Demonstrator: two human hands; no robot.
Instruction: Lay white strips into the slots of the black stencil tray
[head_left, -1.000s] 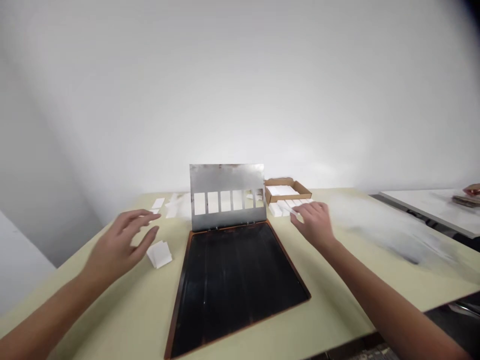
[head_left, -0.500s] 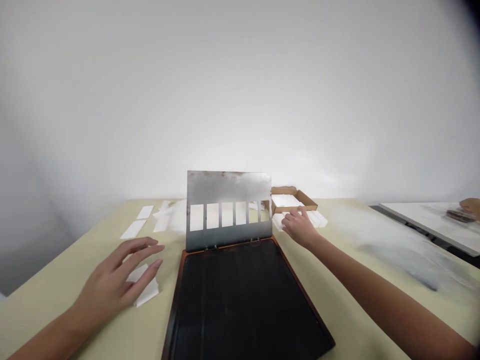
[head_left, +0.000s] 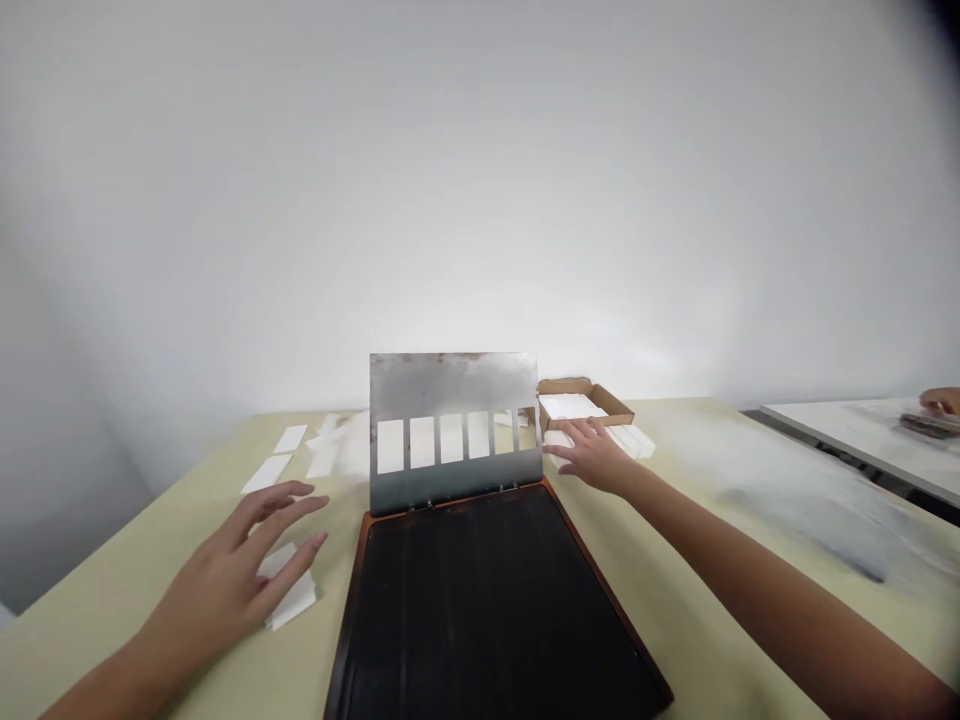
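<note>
My left hand (head_left: pixel 240 560) hovers over a small pile of white cards (head_left: pixel 294 600) left of the board, fingers apart and holding nothing. On the far right side, my right hand (head_left: pixel 592 455) spreads its fingers at a row of white cards (head_left: pixel 634 440) in front of a cardboard box; whether its fingertips touch them I cannot tell. Between the hands lies a black board (head_left: pixel 487 600) with a brown edge. Hinged to its far edge, a metal plate (head_left: pixel 454 380) with rectangular cut-outs stands raised. White shows in several cut-outs, and the table shows through the two rightmost.
The cardboard box (head_left: pixel 619 408) holds more white cards. Loose white cards (head_left: pixel 268 473) lie at the table's far left. Clear plastic (head_left: pixel 817 510) covers part of the right side. Beyond it, another person's hand (head_left: pixel 941 400) is at a white surface (head_left: pixel 847 420).
My right hand has moved slightly left and its fingers have spread from a more gathered pose. My left hand stays nearly the same. The view has tilted a little.
</note>
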